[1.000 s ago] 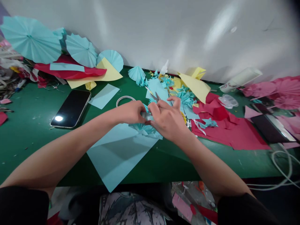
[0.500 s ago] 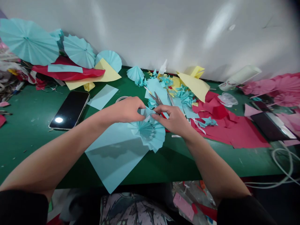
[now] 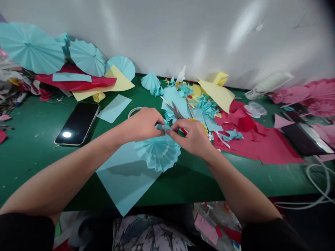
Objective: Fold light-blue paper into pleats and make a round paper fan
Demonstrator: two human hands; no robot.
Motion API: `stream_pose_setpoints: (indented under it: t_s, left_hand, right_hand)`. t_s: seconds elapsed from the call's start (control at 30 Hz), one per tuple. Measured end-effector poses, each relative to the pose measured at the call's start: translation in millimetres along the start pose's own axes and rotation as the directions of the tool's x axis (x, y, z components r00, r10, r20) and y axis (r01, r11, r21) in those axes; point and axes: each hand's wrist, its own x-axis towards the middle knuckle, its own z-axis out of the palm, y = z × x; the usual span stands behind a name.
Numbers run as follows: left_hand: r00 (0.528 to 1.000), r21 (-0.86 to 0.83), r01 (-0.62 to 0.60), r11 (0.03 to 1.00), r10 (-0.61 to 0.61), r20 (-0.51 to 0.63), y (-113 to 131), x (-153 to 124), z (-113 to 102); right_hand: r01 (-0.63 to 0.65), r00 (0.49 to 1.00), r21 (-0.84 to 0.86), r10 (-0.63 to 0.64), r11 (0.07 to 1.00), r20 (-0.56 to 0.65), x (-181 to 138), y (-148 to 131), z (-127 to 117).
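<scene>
Both hands pinched shut on top edge of pleated fan (image 3: pixel 158 153), centre of tabletop (image 3: pixel 39 146). L hand (image 3: pixel 142 123) gripping from fan's left, r hand (image 3: pixel 193 136) from its right, fingertips nearly meeting at the pivot. Fan itself: thin light-blue paper, accordion folds, spread to roughly a half-circle, hanging open toward the near edge. Pivot pointing away, at the wall; straight top edge running left-right, so long axis across the tabletop. Likely v. light, soft, easily creased or torn; pleats springy, prob. wanting to splay. Best held at the gathered pivot, not the ruffled rim.

Under fan, a flat blue sheet (image 3: pixel 125 181), corner overhanging the near edge. Scissors (image 3: pixel 176 111) just beyond fan, among blue scraps. Phone (image 3: pixel 78 122) well left of fan. Red paper (image 3: pixel 261 146) to fan's right. Finished fans (image 3: pixel 31 47) far left, by wall.
</scene>
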Motion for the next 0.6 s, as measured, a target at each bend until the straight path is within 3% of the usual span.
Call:
stream_pose_setpoints:
  t_s: [0.1,0.23,0.37,0.6]
  left_hand:
    - [0.999,0.016,0.000,1.000,0.000,-0.052,2,-1,-1]
    - [0.993,0.058,0.020,0.998,-0.013,-0.116,8,-3,-3]
    - [0.990,0.090,-0.005,0.996,0.018,-0.142,12,-4,0]
    - [0.975,0.185,0.019,0.983,0.023,-0.223,12,-5,5]
  right_hand:
    - [0.085,0.994,-0.134,-0.093,0.987,-0.049,-3,3,5]
    - [0.053,0.997,-0.235,-0.066,0.971,-0.048,-4,7,12]
    - [-0.017,0.993,-0.224,-0.011,0.974,-0.121,-4,8,17]
    - [-0.006,0.979,-0.206,-0.036,0.979,-0.202,-5,10,20]
